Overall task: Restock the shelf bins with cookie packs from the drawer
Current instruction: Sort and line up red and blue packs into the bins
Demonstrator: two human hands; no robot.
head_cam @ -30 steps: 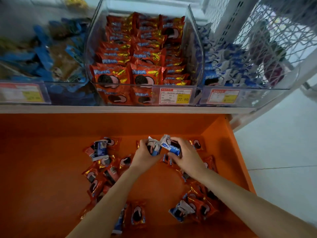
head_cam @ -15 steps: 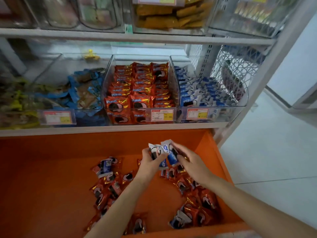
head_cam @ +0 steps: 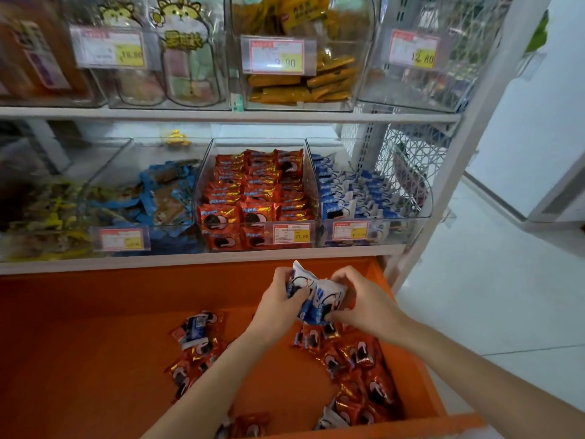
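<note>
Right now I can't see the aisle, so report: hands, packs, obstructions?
Left hand and right hand grip blue-and-white packs over the orange drawer. Matching bin open-topped, nothing blocking. Red packs loose in drawer.

On my feed, two white shelf boards run level across the left and centre, the upper board point(head_cam: 221, 115) above the lower board point(head_cam: 126, 263). A slanted white upright point(head_cam: 468, 147) closes their right end, with a white wire mesh panel point(head_cam: 408, 153) just inside it and a perforated post point(head_cam: 368, 144) beside that. To the right I see a pale glossy tiled floor point(head_cam: 490, 296) crossed by a thin dark joint line point(head_cam: 538, 348). Beyond stands a plain white wall point(head_cam: 522, 122) with a grey strip point(head_cam: 497, 199) along its foot. A green leaf-like shape point(head_cam: 538, 33) shows near the top right. The light is soft and even.
</note>
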